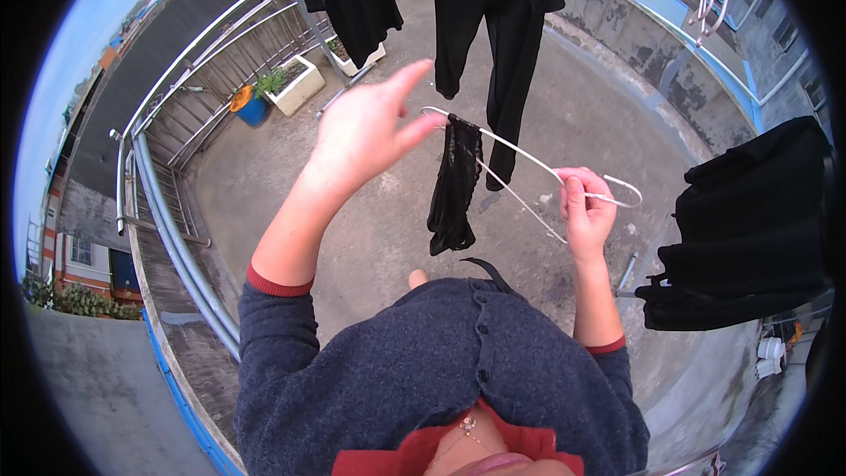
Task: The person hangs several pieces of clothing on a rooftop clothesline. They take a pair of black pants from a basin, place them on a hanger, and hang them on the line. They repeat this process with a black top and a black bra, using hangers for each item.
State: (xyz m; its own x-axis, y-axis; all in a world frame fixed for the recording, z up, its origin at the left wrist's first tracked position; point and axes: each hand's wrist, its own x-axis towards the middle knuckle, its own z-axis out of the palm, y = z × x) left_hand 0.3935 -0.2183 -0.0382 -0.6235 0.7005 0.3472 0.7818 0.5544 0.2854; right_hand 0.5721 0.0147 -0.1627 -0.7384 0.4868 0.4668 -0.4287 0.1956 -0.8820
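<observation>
My right hand (590, 215) grips a white wire clothes hanger (522, 153) near the base of its hook, and the hook points to the right. A black garment with lacy edges (457, 185) hangs bunched over the far end of the hanger. My left hand (370, 122) is beside that end, thumb and forefinger apart, the thumb tip close to the hanger's curved end; whether they touch I cannot tell. Beyond my hands hang black trousers (512, 33) and another black garment (357, 6).
More black clothes (747, 231) hang at the right. Several hangers (714, 0) hang at the upper right. A metal railing (192, 66), a blue pot (250, 109) and white planters (297, 89) stand at the left. A concrete parapet (615, 33) bounds the far side.
</observation>
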